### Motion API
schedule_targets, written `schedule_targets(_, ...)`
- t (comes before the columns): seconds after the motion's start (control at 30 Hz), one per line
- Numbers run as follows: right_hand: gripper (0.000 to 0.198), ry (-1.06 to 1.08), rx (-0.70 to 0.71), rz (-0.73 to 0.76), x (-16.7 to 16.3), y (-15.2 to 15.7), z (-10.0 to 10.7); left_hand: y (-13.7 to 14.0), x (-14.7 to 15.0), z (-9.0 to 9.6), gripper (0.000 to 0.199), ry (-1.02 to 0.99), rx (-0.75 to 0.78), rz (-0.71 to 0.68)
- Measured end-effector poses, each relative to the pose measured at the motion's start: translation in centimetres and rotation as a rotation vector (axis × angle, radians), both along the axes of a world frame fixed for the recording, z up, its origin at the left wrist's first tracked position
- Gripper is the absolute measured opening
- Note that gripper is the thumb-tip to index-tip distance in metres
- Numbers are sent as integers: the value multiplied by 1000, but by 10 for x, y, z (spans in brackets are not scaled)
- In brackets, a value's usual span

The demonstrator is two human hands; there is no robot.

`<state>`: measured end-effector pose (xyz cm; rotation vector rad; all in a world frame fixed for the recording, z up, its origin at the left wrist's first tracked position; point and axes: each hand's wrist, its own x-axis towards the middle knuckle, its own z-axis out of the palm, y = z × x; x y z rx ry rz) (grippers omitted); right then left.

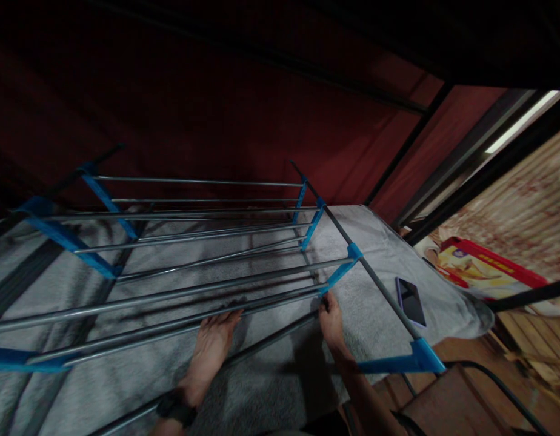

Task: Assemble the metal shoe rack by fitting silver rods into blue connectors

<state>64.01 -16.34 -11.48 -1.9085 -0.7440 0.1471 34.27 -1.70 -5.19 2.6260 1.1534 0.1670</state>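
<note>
A rack frame of grey metal tubes [171, 295] and blue plastic connectors [342, 272] lies on a grey blanket [353, 224]. My left hand [215, 336] is open, its fingers stretched out against the paired lower tubes near the front. Just below a blue connector [323, 290], my right hand [331, 318] is closed around the end of a dark metal tube; its fingers partly hide the grip. A long front tube [271, 339] runs from the lower left, passing beneath my left forearm, up to my right hand. Another blue connector [414, 361] sits at the front right corner.
A phone [411, 301] lies on the blanket to the right of the rack. Beyond the blanket's edge are a red and yellow box [484, 266] and a brown chair-like seat [471, 399]. A dark red wall [216, 121] and dark metal posts [410, 142] stand behind.
</note>
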Motion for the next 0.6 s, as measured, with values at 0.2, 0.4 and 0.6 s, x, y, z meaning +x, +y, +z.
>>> schedule_targets(0.2,55,-70,-32,-4,-2,0,-6,-1,-2,-2,45,-41,27,11)
schedule_targets(0.4,56,-55,-49,-25,-6,2,-4,-2,1,0,46,-9,1,16)
schedule_targets(0.6,63,16,-48,19,-5,3,-4,3,7,12,45,58,-46,5)
